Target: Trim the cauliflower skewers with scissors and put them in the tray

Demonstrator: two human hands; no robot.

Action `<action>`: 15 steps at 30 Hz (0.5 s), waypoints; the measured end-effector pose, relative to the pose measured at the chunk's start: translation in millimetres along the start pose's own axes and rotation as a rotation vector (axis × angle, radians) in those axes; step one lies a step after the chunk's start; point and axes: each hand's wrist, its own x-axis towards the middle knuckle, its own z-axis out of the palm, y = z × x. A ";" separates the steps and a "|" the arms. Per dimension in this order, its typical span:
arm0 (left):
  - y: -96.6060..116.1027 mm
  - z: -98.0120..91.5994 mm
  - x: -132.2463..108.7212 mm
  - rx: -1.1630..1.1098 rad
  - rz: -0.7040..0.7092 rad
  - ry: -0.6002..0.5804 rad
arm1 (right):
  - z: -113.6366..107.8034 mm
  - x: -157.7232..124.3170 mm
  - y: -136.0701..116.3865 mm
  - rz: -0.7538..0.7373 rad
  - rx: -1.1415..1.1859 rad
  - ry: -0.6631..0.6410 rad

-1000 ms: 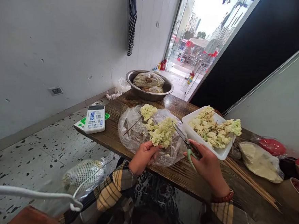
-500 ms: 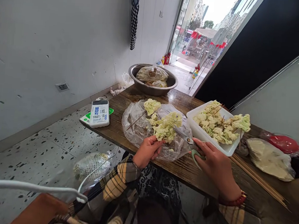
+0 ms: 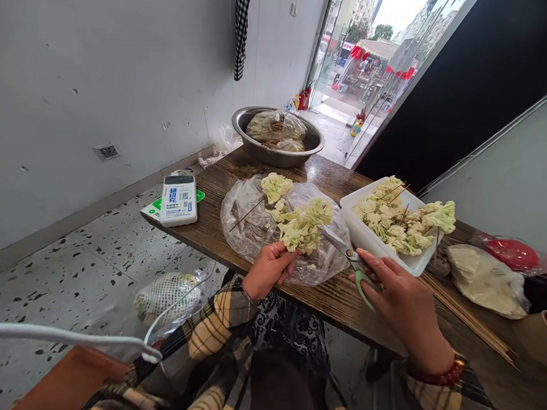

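Cauliflower (image 3: 302,227) is held over the middle of the table (image 3: 206,225), near its front edge; take it as the centre of the dial. At nine o'clock lies a white device (image 3: 180,201), probably set there to be clear of the hands. A crumpled plastic bag (image 3: 239,243) spreads beneath, likely to catch scraps; on it, near ten o'clock, sits a floret (image 3: 276,188) with a stick (image 3: 246,215) running up to its side. The bowl (image 3: 281,159), at eleven, holds bagged goods. At seven, the left hand (image 3: 269,270) has its fingers pinched on the cauliflower's lower end, seemingly to steady it and leave the right side free. The scissors (image 3: 349,253) point toward ten o'clock, tips at that side; contact I cannot tell. The right hand (image 3: 402,304), at four, has its fingers wrapped round their green handles. The tray (image 3: 361,232) of skewered florets stands at three, apparently for easy reach.
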 end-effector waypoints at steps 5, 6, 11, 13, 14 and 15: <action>0.2 -0.3 -0.9 0.022 0.013 -0.015 | -15.7 12.1 7.1 -0.145 -0.181 -0.055; 0.5 -0.5 -0.9 0.027 0.013 -0.017 | -18.7 15.7 7.7 -0.168 -0.198 -0.064; 1.5 -1.0 -0.6 0.037 0.009 -0.038 | -31.2 35.7 10.4 -0.279 -0.281 -0.088; 1.3 -0.9 -0.4 0.038 0.010 -0.036 | -37.1 43.3 11.6 -0.323 -0.310 -0.097; 1.1 -1.0 -0.3 0.039 0.011 -0.035 | -40.5 46.9 11.9 -0.340 -0.325 -0.096; 0.9 -1.0 -0.2 0.041 0.010 -0.035 | -44.1 50.3 11.8 -0.355 -0.343 -0.104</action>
